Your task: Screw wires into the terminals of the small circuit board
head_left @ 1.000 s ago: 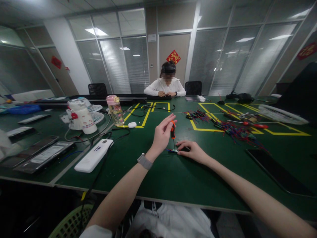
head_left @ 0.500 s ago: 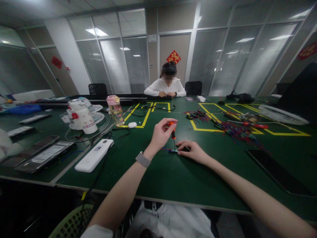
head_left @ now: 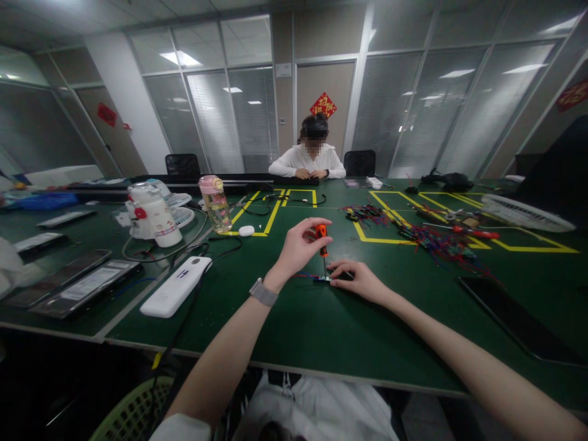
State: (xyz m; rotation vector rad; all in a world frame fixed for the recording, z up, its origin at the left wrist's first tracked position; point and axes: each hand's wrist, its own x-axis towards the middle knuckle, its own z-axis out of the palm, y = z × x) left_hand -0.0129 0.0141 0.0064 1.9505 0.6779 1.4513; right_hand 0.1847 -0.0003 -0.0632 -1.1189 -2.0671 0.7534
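Observation:
My left hand has its fingers round the orange and black handle of a screwdriver. The screwdriver stands upright, and its thin shaft points down at a small circuit board. Red and blue wires run off the board's left side. From the right, my right hand lies low on the table with its fingertips closed on the board's right end. Just where the screwdriver's tip meets the board is too small to make out.
On the green table, wired boards lie in a tangle at right, near a red-handled screwdriver and a black phone-like slab. At left are a white power bank, a bottle and a white cup. A person sits opposite.
The fingers of my left hand have shifted and loosened on the screwdriver's handle, so more of its orange top shows. My right hand and the circuit board stay in place.

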